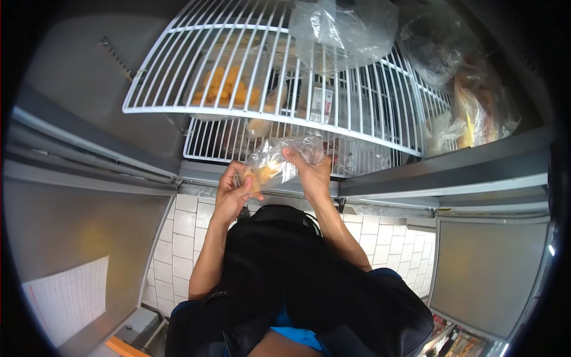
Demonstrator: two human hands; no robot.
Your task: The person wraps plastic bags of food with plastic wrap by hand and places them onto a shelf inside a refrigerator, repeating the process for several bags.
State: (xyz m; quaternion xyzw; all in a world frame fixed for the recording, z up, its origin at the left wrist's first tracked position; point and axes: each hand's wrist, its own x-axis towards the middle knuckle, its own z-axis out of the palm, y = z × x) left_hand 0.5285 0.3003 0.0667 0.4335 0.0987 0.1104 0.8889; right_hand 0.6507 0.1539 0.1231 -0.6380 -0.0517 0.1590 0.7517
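Between my two hands is a clear plastic bag (270, 162) with pale yellow pieces of food and a small white label inside or on it. My left hand (233, 189) grips the bag's lower left end, thumb on top. My right hand (309, 174) has hold of the bag's right side, its thumb pressed on the plastic. The bag is just in front of the lower white wire shelf (205, 143), at the fridge opening. Fingers of both hands are partly hidden behind the bag.
Above my hands juts the upper wire shelf (273, 113); bagged orange-yellow food (226, 83) shows through its bars. Clear plastic bags (342, 35) lie on it. More bagged food (476, 113) is at right. Open steel doors (83, 238) flank me, the left one carrying a paper sheet (68, 297).
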